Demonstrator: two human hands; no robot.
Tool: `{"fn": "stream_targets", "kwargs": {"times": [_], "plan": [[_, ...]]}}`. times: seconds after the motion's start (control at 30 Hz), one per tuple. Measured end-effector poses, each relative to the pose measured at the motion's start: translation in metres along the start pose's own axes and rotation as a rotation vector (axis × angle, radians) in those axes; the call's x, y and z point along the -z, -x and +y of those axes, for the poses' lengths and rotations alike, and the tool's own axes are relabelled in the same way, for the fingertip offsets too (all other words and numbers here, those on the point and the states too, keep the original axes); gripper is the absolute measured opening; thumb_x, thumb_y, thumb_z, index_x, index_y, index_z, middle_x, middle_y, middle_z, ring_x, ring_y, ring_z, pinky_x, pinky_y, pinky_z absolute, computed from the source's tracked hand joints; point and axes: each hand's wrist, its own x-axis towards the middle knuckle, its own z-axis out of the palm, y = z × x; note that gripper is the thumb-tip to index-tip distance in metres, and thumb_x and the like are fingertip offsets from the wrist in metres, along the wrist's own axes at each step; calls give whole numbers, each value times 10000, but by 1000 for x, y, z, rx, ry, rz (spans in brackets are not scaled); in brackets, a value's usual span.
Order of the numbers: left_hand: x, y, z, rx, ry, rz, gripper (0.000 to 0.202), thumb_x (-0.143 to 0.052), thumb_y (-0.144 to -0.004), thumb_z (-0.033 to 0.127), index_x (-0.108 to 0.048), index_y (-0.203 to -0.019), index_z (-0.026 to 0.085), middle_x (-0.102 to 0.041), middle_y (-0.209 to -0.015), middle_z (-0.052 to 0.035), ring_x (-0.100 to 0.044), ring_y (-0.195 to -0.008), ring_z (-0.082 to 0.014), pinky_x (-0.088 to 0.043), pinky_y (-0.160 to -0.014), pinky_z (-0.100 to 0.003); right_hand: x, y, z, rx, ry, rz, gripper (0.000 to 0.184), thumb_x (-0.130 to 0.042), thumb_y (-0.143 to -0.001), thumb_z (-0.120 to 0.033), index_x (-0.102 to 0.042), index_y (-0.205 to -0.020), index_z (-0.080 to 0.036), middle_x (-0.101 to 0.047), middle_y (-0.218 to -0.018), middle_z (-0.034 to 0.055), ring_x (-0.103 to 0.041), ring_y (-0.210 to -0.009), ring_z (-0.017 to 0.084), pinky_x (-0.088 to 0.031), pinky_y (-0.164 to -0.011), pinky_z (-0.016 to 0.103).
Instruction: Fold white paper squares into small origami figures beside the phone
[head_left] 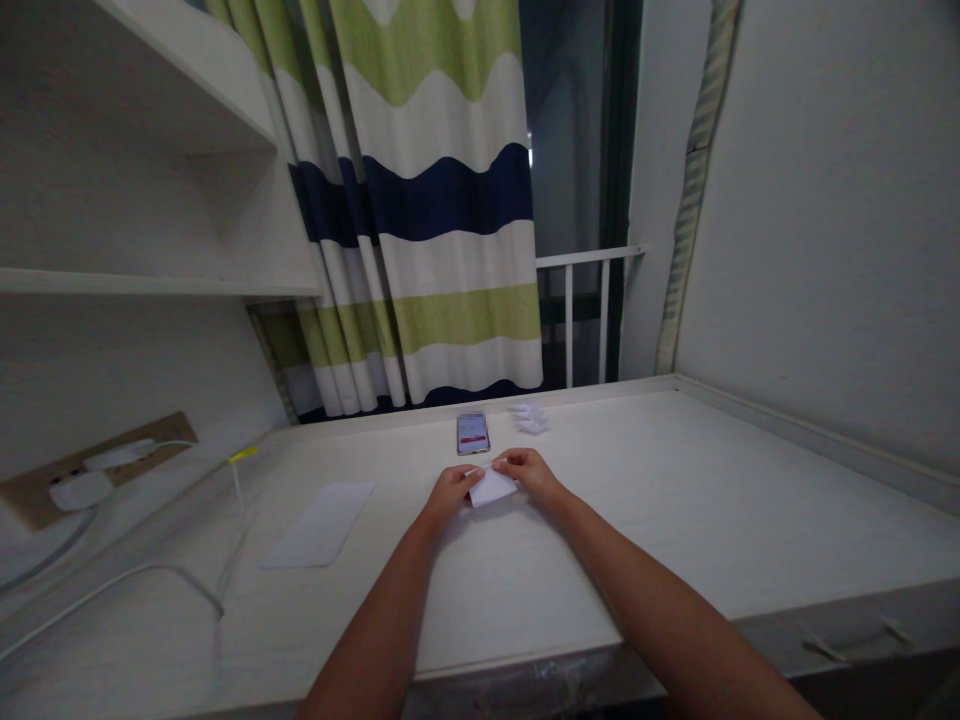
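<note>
A small folded piece of white paper (493, 487) is held between my two hands, just above the white desk (517, 590). My left hand (452, 492) pinches its left edge with thumb and fingers. At the upper right edge, my right hand (527, 470) grips the same paper, thumb on top. Beyond my hands lies a smartphone (472, 434) with its screen lit. Several small folded white paper pieces (530, 418) sit close together to the right of the phone.
Flat on the desk to the left is a white paper sheet (321, 525). White cables (161, 567) run along the left side from a power adapter (81, 490) at a wall socket. A striped curtain (457, 200) hangs behind the desk, and a shelf (157, 283) juts out at upper left.
</note>
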Motion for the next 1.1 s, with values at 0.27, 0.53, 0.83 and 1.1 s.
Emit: {"fn": "stream_targets", "kwargs": {"times": [0.27, 0.53, 0.83, 1.1], "plan": [[-1, 1, 2, 34, 70, 54, 393, -690, -479, 459, -621, -599, 90, -509, -472, 5, -432, -432, -84, -326, -448, -216, -2, 3, -4, -4, -31, -7, 271, -698, -480, -354, -615, -600, -126, -555, -497, -21, -449, -466, 82, -309, -473, 212], [-2, -2, -4, 58, 128, 55, 402, -671, -495, 480, -596, -589, 95, -532, -509, -12, -476, -471, -105, -364, -502, -244, -1, 2, 0, -26, -53, 15, 277, -698, -474, -360, -602, -592, -128, -533, -479, -31, -425, -451, 73, -282, -457, 207], [-3, 1, 0, 32, 36, 15, 396, -666, -501, 491, -588, -559, 107, -472, -455, 22, -419, -426, -82, -317, -451, -217, -2, 2, 3, -52, -3, -7, 236, -676, -490, -345, -601, -578, -140, -546, -487, -23, -441, -447, 84, -304, -454, 214], [-3, 0, -3, 23, 12, 1, 408, -647, -518, 504, -590, -579, 104, -470, -460, 17, -416, -429, -87, -313, -453, -222, -3, 2, 4, 2, 96, 7, 147, -622, -531, -287, -590, -566, -149, -538, -509, -24, -427, -463, 82, -299, -447, 206]]}}
